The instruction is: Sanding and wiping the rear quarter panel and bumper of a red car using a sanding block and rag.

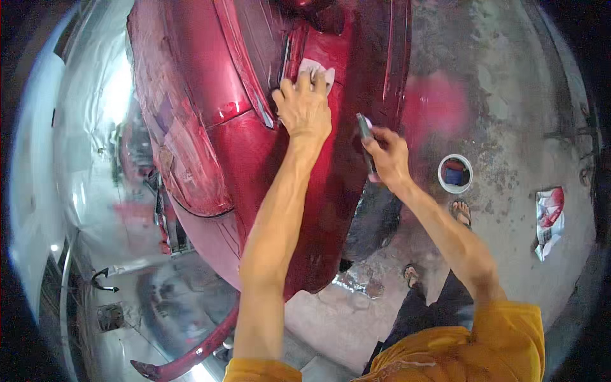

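A red car body (331,204) fills the middle of the view, its surface partly glossy and partly dull. My left hand (305,108) presses a crumpled white cloth or paper (313,65) onto the side panel with bent fingers. To its right, close beside the panel, my right hand (391,156) grips a narrow, flat, dark greenish block (365,129) with a pale edge. Whether the block touches the car, I cannot tell.
On the concrete floor at the right stands a white bucket (455,190) with dark and blue contents. Farther right lies a crumpled red and white sheet (549,216). A detached curved red part (197,353) is at the lower left. Pale plastic sheeting (95,127) hangs along the left.
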The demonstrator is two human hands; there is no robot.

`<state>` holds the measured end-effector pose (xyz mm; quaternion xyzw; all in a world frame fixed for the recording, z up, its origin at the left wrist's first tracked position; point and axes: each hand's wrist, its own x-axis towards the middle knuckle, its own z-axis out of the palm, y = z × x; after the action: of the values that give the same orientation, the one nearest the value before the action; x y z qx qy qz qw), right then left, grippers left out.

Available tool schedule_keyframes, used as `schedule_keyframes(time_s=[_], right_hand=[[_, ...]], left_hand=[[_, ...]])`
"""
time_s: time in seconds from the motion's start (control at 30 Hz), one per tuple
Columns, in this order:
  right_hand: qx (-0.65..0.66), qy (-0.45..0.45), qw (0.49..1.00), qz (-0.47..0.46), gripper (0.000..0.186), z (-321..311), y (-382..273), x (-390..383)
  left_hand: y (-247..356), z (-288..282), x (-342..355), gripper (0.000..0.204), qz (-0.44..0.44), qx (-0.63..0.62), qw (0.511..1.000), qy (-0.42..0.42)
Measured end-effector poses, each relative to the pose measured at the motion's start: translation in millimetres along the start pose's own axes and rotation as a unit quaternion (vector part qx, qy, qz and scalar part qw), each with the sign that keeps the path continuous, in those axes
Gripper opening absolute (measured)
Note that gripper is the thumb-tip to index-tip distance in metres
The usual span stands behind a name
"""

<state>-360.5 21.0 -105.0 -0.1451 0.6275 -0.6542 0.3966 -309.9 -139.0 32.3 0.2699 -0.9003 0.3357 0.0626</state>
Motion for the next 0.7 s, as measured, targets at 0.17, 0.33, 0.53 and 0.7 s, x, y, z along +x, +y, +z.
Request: schedule_keyframes(time_s=[0.17, 0.33, 0.53, 0.7], right_hand=[[-0.05, 0.072, 0.969, -0.23, 0.044, 51, -40, 58], [-0.139, 0.063, 0.866, -0.476, 0.051, 107, -11, -12], [-0.174, 0.184, 0.839, -0.481, 0.048, 82, -21, 71], [-0.18, 0.1, 0.837, -0.506, 0.043, 131, -30, 7]], left_hand=[[-13, -15, -94, 0.042, 0.04, -0.006, 0.998, 0.053], [-18, -53, -241, 0.028, -0.09, -0.011, 0.994, 0.062], [9, -45, -237, 0.031, -0.17, 0.013, 0.979, 0.109], [-19, -58, -261, 0.035, -0.162, -0.018, 0.983, 0.088]])
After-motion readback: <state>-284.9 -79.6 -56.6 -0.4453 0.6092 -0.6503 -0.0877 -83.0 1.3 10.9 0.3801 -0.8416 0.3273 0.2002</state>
